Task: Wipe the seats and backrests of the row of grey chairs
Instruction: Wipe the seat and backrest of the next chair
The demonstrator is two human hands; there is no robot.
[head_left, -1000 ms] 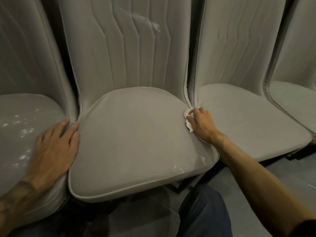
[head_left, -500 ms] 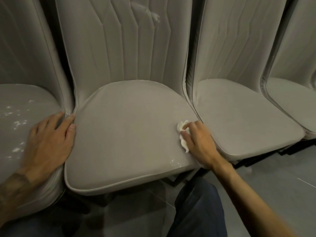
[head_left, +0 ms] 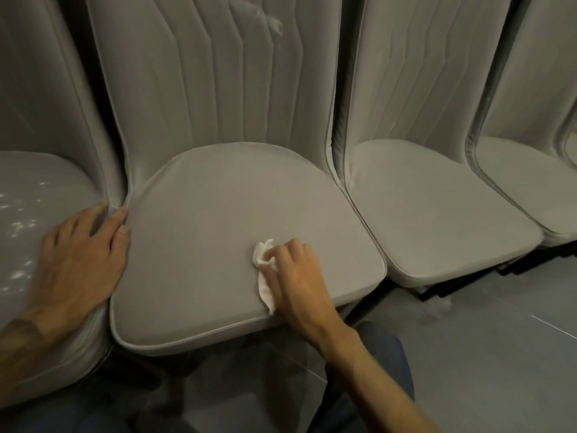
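You were wiping the seat (head_left: 218, 220), right hand (head_left: 301, 278) clamped on the cloth (head_left: 261, 256), left hand (head_left: 78, 257) flat alongside, fingers straight; the backrest smear (head_left: 274, 25) likely wanted reaching next.

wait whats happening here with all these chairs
A person is cleaning a row of grey upholstered chairs. Their right hand grips a crumpled white cloth against the front right part of the middle grey padded seat. Their left hand rests flat on the edge of the neighbouring left seat, which carries white specks. A whitish smear shows high on the middle chair's ribbed backrest.
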